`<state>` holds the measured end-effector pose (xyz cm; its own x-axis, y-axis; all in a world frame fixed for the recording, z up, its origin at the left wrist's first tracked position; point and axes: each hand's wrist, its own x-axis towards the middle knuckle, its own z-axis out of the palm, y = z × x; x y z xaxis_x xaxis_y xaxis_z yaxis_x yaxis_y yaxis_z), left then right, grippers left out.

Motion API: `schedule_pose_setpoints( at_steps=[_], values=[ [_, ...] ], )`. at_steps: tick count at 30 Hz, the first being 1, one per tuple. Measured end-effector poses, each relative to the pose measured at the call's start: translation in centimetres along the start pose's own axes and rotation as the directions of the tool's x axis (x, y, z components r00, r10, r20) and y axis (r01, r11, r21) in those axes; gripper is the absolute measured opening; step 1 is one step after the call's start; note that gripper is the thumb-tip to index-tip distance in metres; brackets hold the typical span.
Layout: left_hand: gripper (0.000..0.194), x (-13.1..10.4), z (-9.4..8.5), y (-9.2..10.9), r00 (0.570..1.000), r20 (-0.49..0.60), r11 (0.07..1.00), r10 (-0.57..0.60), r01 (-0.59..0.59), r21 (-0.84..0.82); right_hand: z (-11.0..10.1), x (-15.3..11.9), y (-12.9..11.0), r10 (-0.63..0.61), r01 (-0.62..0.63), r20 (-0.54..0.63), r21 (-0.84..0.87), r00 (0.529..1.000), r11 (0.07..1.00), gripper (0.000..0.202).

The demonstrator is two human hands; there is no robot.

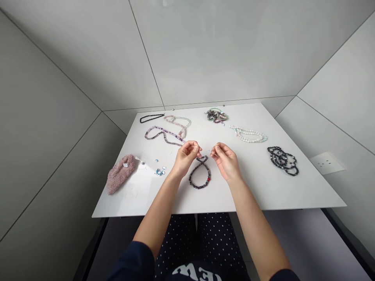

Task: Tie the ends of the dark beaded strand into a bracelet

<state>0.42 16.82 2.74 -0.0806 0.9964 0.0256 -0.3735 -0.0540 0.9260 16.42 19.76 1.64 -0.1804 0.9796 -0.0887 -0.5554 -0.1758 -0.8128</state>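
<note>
At centre, left hand (pixel 188 154) and right hand (pixel 223 158), each pinched together, contents unclear, flank a beaded strand (pixel 208 179); fuzzy pouch (pixel 120 177) lower left, black beads (pixel 279 157) right.

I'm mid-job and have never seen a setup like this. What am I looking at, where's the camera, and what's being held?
You're seeing a person's left hand and right hand, bare, with no machine. The one picture comes from a camera worn on that person's head, looking forward and down. On the white table, a dark bead strand lies looped in front of the person. A purple strand and a mixed pile lie farther back, black strands to the right, a fuzzy pink item to the left. The fingertips look pinched; anything held is too small to make out.
</note>
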Motion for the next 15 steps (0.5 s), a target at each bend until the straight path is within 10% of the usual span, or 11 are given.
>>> schedule_pose_setpoints(
  at_steps=[15],
  values=[
    [0.026,-0.5,1.4,-0.7,0.991,0.089,0.985,0.104,-0.115,0.126,0.6,-0.5,0.4,0.034,-0.025,0.090,-0.097,0.995,0.995,0.032]
  ],
)
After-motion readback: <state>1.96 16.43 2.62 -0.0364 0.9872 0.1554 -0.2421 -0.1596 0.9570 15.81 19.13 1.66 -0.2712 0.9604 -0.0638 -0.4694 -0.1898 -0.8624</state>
